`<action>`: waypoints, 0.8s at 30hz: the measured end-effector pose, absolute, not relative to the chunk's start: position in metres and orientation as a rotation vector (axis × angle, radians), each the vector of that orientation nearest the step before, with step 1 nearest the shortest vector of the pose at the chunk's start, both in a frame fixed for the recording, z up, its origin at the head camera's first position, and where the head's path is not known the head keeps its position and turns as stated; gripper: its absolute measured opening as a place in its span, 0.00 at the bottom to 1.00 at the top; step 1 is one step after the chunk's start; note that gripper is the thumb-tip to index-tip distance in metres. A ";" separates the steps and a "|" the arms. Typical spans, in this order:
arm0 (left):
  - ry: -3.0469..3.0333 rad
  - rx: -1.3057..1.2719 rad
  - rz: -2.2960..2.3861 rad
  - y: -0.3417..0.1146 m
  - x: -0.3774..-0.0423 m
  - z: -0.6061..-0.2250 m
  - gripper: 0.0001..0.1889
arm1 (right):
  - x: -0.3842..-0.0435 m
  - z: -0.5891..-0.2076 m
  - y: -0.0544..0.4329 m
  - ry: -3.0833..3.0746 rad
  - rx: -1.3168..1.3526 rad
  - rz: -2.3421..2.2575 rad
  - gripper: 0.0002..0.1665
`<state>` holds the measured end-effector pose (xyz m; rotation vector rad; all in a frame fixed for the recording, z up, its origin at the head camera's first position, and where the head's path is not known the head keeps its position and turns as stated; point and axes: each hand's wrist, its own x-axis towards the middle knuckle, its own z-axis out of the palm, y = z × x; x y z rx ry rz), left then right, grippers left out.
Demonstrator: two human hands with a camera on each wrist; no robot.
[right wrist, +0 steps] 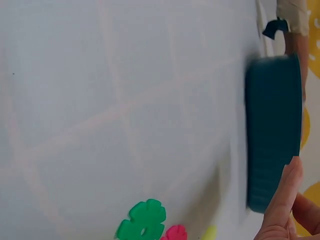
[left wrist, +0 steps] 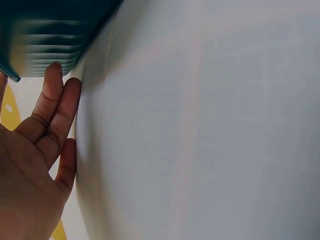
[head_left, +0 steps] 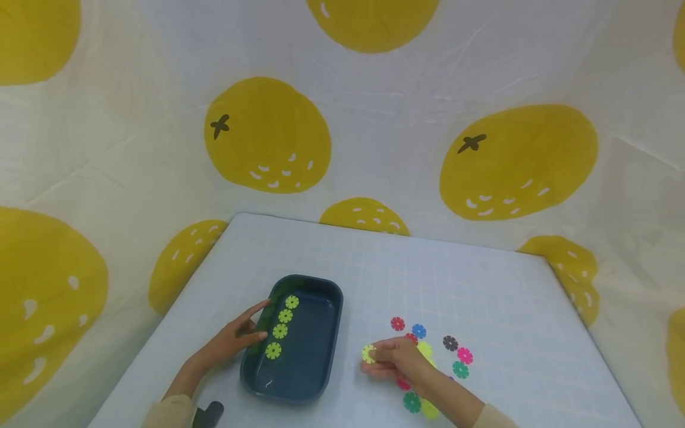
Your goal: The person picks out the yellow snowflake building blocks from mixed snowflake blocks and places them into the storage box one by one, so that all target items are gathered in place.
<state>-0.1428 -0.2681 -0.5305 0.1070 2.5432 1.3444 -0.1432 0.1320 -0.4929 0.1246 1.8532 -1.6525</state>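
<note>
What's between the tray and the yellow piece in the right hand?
The head view shows only bare tabletop between the tray and the yellow piece.

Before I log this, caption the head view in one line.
Right hand pinches a yellow disc beside a dark tray holding four more discs, left hand at the tray's side.

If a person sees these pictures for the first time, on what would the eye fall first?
Most likely on the big yellow citrus-like fruits printed on the white backdrop behind the table. Next comes the dark tray at left of centre, with four yellow-green snowflake discs lined up along its left side. To the tray's right, the right hand pinches a yellow disc beside scattered multicoloured discs.
</note>
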 end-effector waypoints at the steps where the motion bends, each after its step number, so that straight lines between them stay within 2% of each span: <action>1: 2.542 0.111 1.350 -0.268 -0.143 -0.531 0.39 | -0.143 -0.492 0.131 1.856 0.122 -1.648 0.30; 24: 2.535 0.151 1.381 -0.269 -0.143 -0.530 0.39 | -0.147 -0.474 0.101 1.819 0.009 -1.633 0.23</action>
